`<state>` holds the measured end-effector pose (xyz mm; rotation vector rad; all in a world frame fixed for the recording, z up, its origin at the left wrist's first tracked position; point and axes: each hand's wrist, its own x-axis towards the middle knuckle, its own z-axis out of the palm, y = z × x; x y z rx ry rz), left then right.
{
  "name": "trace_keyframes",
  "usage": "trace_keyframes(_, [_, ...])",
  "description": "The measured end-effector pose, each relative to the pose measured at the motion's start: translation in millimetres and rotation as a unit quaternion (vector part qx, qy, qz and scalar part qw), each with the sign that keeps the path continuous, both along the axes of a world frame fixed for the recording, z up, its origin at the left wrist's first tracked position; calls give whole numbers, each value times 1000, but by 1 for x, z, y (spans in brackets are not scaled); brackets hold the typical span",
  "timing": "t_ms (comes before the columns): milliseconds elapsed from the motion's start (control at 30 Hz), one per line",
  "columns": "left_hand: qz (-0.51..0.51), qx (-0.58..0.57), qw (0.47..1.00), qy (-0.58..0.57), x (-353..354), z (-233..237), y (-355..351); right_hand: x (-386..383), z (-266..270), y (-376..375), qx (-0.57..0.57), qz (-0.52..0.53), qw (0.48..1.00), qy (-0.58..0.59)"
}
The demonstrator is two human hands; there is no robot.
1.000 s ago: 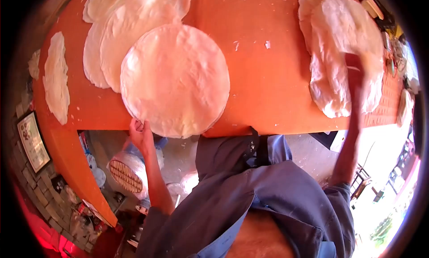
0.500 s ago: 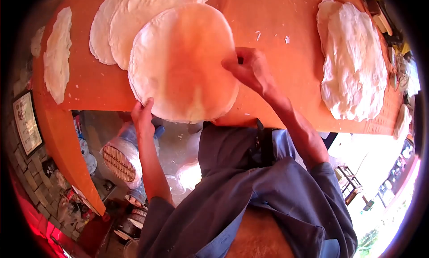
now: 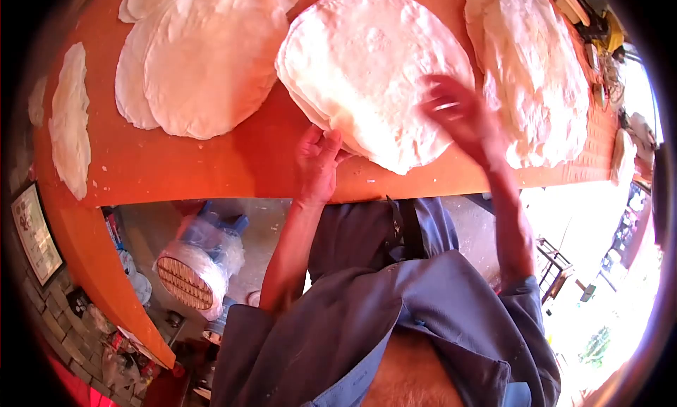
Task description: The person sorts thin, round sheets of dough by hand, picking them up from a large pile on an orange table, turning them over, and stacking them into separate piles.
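A large, round, pale flatbread (image 3: 374, 62) lies in front of me, with the edge of another layer showing beneath its left side. At its lower left rim, my left hand (image 3: 319, 164) is closed, thumb and fingers pinching the edge. My right hand (image 3: 462, 118) hovers over the bread's right part, fingers bent and smeared by motion. Left of the bread, several more thin round flatbreads (image 3: 211, 69) overlap one another. A long pile of folded flatbreads (image 3: 532, 76) sits close beyond my right hand.
All this rests on an orange-covered table (image 3: 176, 171), its front edge just before my body. A single folded piece (image 3: 70, 121) lies at the far left. Below stand a plastic-wrapped stool-like object (image 3: 187, 276) and, at the right, a dark metal frame (image 3: 553, 266).
The flatbread has moved right, away from the overlapping ones, and now lies over another layer. My left hand has travelled right with its edge; my right hand has also shifted right.
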<state>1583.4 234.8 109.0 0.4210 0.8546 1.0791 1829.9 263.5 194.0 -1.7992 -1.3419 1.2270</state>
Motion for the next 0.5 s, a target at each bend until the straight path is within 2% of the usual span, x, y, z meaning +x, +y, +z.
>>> trace_keyframes(33, [-6, 15, 1000, -10, 5, 0, 3, -24, 0, -3, -34, 83, 996, -7])
trace_keyframes(100, [-14, 39, 999, -20, 14, 2, 9, -55, -16, -7, 83, 144, 986, -27])
trace_keyframes(167, [-21, 50, 998, -13, 18, 7, 14, -64, -29, -3, 45, 105, 993, 33])
trace_keyframes(200, [-20, 54, 998, 24, 14, -10, 13, -60, -32, -1, 36, 93, 994, 32])
trace_keyframes(267, [-14, 23, 996, 80, 16, -2, 14, -45, -50, 5, 31, 64, 995, 71])
trace_keyframes(300, [-11, 7, 994, 107, 18, 1, 15, -42, -40, 9, 4, 53, 996, 69])
trace_keyframes(367, [26, -44, 987, 154, 19, 3, 14, -41, -55, 13, 40, 81, 996, 2])
trace_keyframes(433, [89, -84, 969, 217, 17, -4, 14, -56, -65, 11, 86, 103, 991, 3])
trace_keyframes(467, [86, -111, 970, 200, 13, -6, 15, -55, -66, 7, 114, 161, 980, -31])
trace_keyframes(500, [85, -94, 977, 171, 8, -9, 16, -47, -58, 10, 90, 104, 990, 35])
